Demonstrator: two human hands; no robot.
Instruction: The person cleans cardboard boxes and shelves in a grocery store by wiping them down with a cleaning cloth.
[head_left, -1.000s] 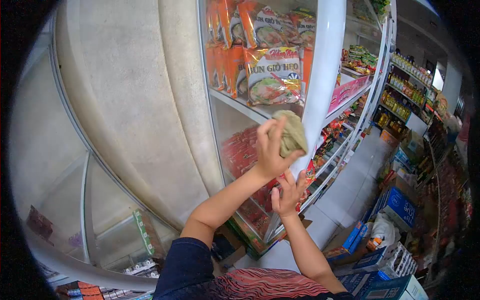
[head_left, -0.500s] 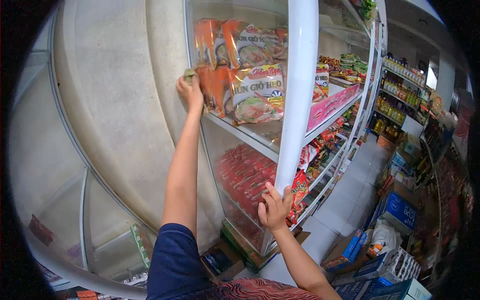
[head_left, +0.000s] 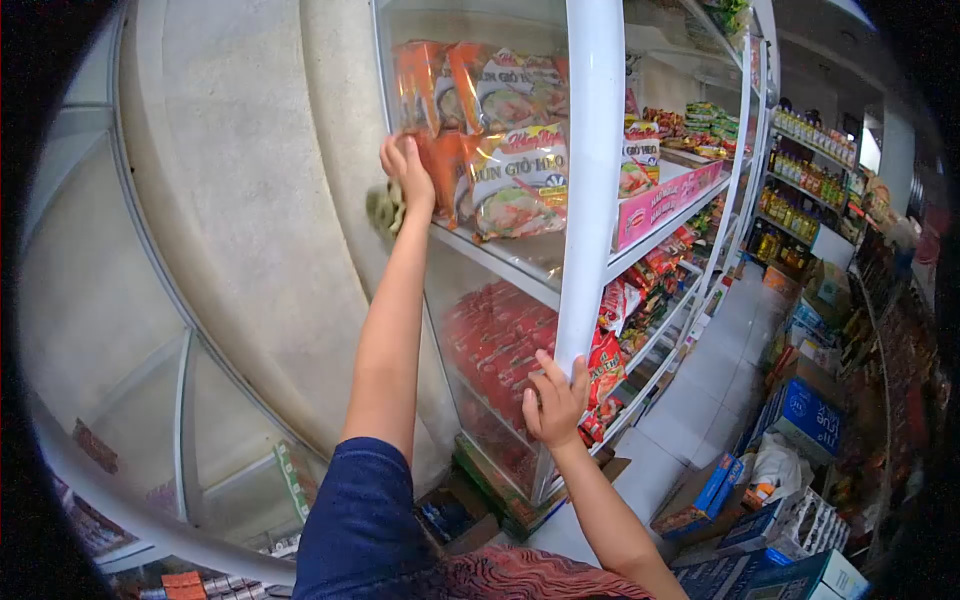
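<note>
In the upper middle of the head view, my left hand (head_left: 410, 182) is at the rear edge of a glass display cabinet's side pane. A crumpled olive-green cloth (head_left: 382, 208) is bunched under its palm and hangs out on the wall side; the fingers are bent over the edge. Behind the glass, right beside that hand, stand orange and white noodle packets (head_left: 518, 180) marked "Bún giò heo". Lower down, my right hand (head_left: 557, 400) rests against the cabinet's white corner post (head_left: 592, 170) with its fingers apart.
A bare wall (head_left: 230, 190) runs close along the cabinet's left side. Red packets (head_left: 500, 335) fill the lower shelf. To the right, a tiled aisle (head_left: 690, 400) passes stacked boxes (head_left: 805, 415), with shelves of bottles (head_left: 800, 185) at the far end.
My left hand has shifted slightly right and the cloth now shows lower, below the fingers rather than above them. My right hand stays at the post. The view has moved a little.
</note>
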